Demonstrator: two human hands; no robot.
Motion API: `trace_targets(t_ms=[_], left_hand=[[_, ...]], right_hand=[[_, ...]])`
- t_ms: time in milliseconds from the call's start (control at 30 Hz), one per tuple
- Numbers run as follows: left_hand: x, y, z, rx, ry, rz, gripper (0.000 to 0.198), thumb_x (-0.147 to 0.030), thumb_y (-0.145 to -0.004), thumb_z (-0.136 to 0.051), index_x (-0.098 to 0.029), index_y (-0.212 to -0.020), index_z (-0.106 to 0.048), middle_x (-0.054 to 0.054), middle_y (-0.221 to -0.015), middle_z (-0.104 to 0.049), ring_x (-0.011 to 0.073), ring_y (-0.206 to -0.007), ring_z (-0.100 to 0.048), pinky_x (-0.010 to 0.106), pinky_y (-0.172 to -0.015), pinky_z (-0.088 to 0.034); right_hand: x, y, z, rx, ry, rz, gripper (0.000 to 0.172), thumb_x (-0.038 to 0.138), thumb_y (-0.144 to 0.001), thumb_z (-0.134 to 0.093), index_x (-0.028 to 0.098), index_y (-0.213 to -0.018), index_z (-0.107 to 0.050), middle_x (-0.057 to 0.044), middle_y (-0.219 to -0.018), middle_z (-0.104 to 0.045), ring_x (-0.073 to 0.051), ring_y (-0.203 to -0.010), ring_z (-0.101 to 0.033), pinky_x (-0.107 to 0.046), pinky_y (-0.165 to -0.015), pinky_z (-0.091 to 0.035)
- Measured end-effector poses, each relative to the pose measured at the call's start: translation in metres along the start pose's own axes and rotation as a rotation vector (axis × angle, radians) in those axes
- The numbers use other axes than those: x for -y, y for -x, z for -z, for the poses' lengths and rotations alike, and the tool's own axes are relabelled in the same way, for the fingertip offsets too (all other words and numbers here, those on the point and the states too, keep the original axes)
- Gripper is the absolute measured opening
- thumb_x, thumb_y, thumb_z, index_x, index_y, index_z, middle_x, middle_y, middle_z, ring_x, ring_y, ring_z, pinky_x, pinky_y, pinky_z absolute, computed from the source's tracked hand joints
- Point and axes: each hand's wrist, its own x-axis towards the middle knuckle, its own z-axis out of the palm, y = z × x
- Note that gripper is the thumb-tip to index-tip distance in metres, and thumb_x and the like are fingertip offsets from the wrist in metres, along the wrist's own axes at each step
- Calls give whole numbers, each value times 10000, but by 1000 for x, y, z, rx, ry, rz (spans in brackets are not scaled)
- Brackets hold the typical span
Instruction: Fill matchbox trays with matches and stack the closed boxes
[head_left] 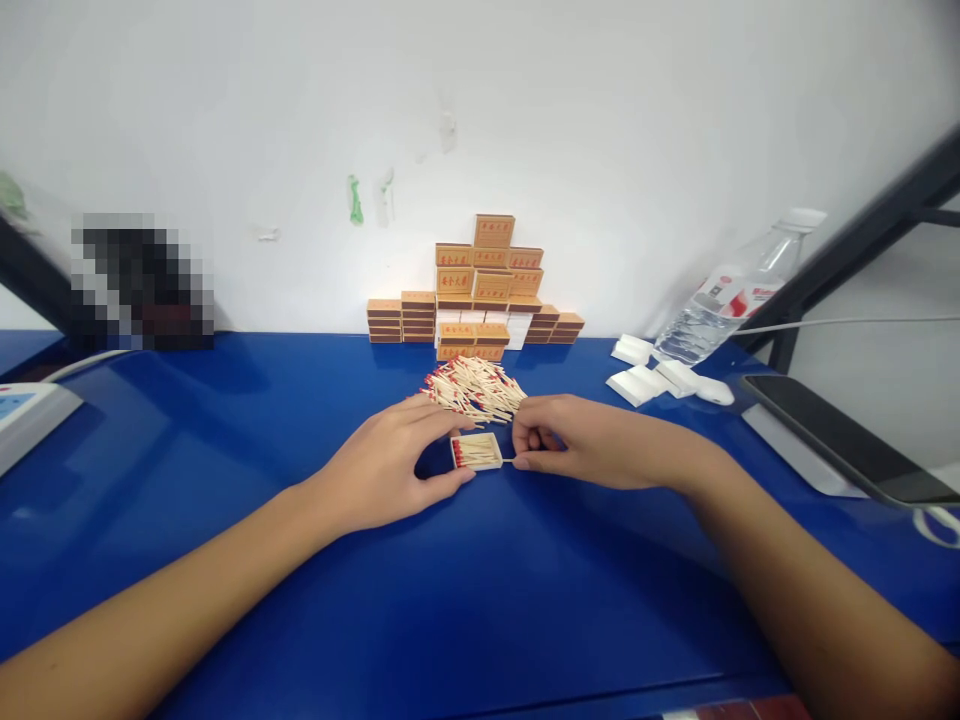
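Note:
A small white matchbox tray (478, 451) lies on the blue table, part filled with red-tipped matches (471, 450) whose heads point left. My left hand (396, 465) grips the tray's left end between thumb and fingers. At the tray's right end, my right hand (546, 435) pinches a matchstick (508, 460) between thumb and finger; the hand hides part of it. Just beyond both hands rests a loose heap of matches (480, 388), many with red heads.
Behind the heap, orange-brown matchboxes (491, 285) are stacked against the wall. White empty trays (637, 383), a leaning plastic bottle (720, 300) and a phone on a stand (847, 435) stand at the right. A white device (34, 420) sits at the far left.

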Motion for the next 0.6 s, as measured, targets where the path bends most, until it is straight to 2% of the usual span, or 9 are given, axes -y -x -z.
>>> trace_targets(t_ms=[133, 200, 267, 400, 500, 600], left_hand=[[1, 0, -1, -7, 7, -9, 396, -342, -935, -733, -192, -1297, -677, 83, -1177, -751, 258, -1081, -686, 444, -960, -576], [2, 0, -1, -16, 7, -15, 400, -344, -932, -739, -193, -1298, -677, 82, -1177, -751, 259, -1082, -682, 437, -949, -576], [2, -1, -2, -14, 6, -42, 336, -343, -945, -726, -199, -1248, -701, 76, -1145, -758, 254, -1059, -680, 427, -934, -573], [2, -3, -1, 3, 18, -102, 172, -328, -989, -672, -208, -1089, -744, 61, -1042, -761, 233, -981, -682, 411, -914, -560], [2, -3, -1, 14, 35, -95, 142, -301, -995, -665, -209, -1079, -734, 49, -1056, -769, 222, -984, -696, 410, -938, -553], [2, -2, -1, 14, 38, -77, 136, -295, -983, -681, -218, -1091, -715, 41, -1085, -771, 229, -1022, -693, 411, -944, -549]], right_hand=[[-3, -1, 0, -89, -23, 29, 125, 321, -942, -663, 207, -891, -668, -19, -843, -687, -154, -712, -584, -285, -634, -435], [-2, -3, 1, -125, -53, 61, 88, 284, -925, -662, 209, -881, -672, -4, -804, -675, -143, -685, -566, -276, -621, -427], [1, -4, 1, -166, -86, 99, 69, 235, -916, -639, 211, -956, -690, 9, -791, -661, -136, -671, -548, -270, -615, -423], [6, -7, -4, -298, -129, 149, 302, 179, -915, -590, 209, -1199, -687, 35, -746, -608, -126, -621, -506, -271, -599, -416], [5, -10, -9, -401, -146, 136, 225, 207, -928, -603, 218, -1113, -730, 32, -717, -607, -128, -615, -511, -276, -595, -417], [5, -15, -12, -470, -263, 127, 137, 276, -943, -651, 219, -1043, -726, 10, -786, -684, -139, -685, -587, -278, -636, -463]])
